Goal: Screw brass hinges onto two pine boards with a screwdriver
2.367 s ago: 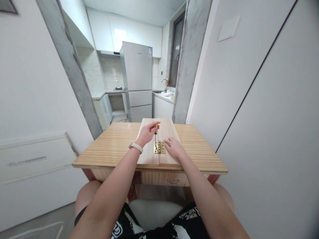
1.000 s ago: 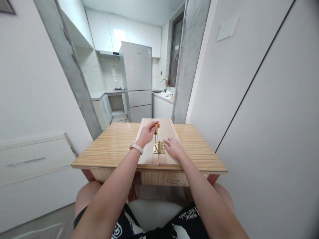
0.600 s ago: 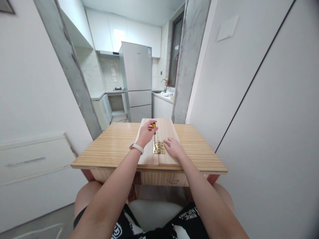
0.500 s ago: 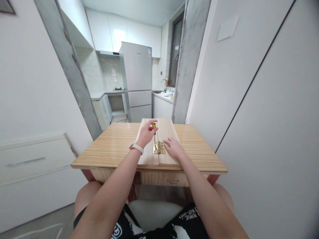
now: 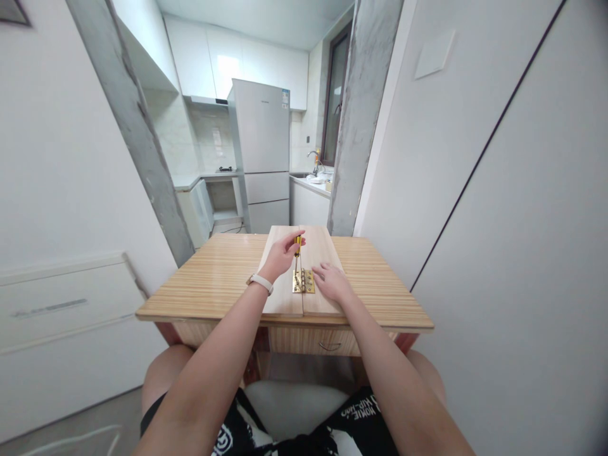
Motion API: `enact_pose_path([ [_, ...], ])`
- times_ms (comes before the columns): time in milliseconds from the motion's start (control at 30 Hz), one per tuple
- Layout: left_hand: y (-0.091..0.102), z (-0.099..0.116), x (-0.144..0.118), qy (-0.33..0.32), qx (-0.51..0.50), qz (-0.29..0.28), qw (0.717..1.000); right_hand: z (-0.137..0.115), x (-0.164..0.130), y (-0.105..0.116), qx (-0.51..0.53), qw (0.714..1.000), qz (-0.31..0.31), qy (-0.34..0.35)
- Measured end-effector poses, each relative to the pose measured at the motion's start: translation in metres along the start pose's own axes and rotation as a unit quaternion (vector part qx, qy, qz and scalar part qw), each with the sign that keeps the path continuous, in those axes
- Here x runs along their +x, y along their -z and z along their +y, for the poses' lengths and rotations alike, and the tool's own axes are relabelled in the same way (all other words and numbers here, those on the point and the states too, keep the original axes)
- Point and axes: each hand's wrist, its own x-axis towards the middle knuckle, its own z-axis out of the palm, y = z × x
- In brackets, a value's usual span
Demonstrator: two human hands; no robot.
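My left hand (image 5: 284, 251) is closed around the yellow-and-black handle of a screwdriver (image 5: 297, 246), which stands nearly upright. Its shaft points down to the left leaf of a brass hinge (image 5: 304, 281). The hinge lies across the seam between two pale wooden boards, the left board (image 5: 281, 301) and the right board (image 5: 323, 246). Fingers stretched out, my right hand (image 5: 331, 280) rests flat on the right board, its fingertips close beside the hinge. The exact contact of the screwdriver tip is too small to make out.
Both boards lie on a striped wooden table (image 5: 213, 272) with a drawer (image 5: 327, 342) in its front. A grey fridge (image 5: 263, 136) and a sink counter (image 5: 311, 190) stand beyond it. A white wall panel (image 5: 498, 221) rises on the right.
The screwdriver handle and the fingers of my left hand have shifted slightly to the right, and the fingers have turned on the handle. My right hand has stayed in place.
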Motion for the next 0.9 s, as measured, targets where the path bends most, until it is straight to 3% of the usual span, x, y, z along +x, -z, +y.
enact_pose_path([
  [233, 0.0008, -0.001, -0.0012, -0.001, 0.099, 0.092, 0.991, -0.0006, 0.0001, 0.0004, -0.001, 1.0, 0.0, 0.0],
  [433, 0.0043, -0.0031, 0.0015, -0.037, 0.096, 0.039, 0.994, 0.0001, 0.0005, 0.0004, 0.0, 1.0, -0.005, 0.0],
  [600, 0.005, -0.0043, 0.0041, -0.015, 0.035, 0.011, 0.999, 0.0008, 0.0005, -0.0005, -0.005, 1.0, 0.002, 0.004],
  [900, 0.0012, 0.0019, 0.0019, -0.032, 0.157, 0.094, 0.983, -0.0003, 0.0005, 0.0004, -0.006, 1.0, -0.009, 0.001],
])
